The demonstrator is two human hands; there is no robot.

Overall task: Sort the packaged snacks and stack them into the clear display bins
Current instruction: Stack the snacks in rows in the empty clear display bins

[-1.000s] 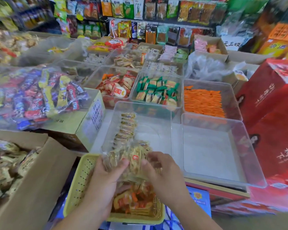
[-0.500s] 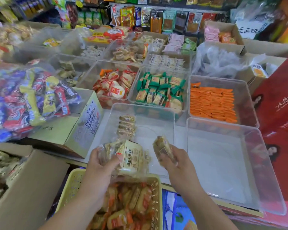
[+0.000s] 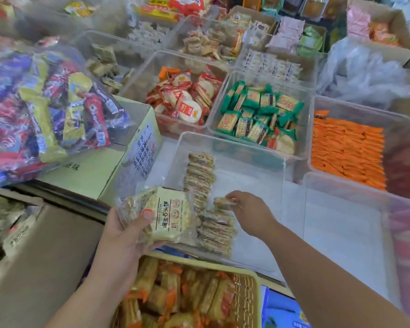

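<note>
Your left hand (image 3: 126, 235) is wrapped around the clear bag of cracker packets (image 3: 173, 216), thumb on top and fingers curled underneath. The printed label faces up at you, and you're holding it right at the near left corner of the clear bin (image 3: 234, 147).

Your right hand (image 3: 251, 211) reaches into that bin and pinches a single packet (image 3: 224, 202) between thumb and fingertips, with the other fingers loosely bent. The packet sits just above the near stack (image 3: 217, 233), and I honestly can't tell if it's touching the top one yet.

Behind that stack, a row of the same packets (image 3: 200, 176) runs along the bin's left side toward the far wall.

Right below your arms is the yellow basket (image 3: 249, 294), packed with orange-trimmed snacks (image 3: 175, 297).

Around the bin:
- **Right:** a second clear bin (image 3: 317, 185) sits just beside it.
- **Further back:** the bins hold orange packets (image 3: 348, 147), green-wrapped crackers (image 3: 258, 114) and red-and-white rice crackers (image 3: 187, 102).
- **Left:** a big bag of mixed sweets (image 3: 45, 110) sits on top of a pale green carton (image 3: 137, 152).
</note>
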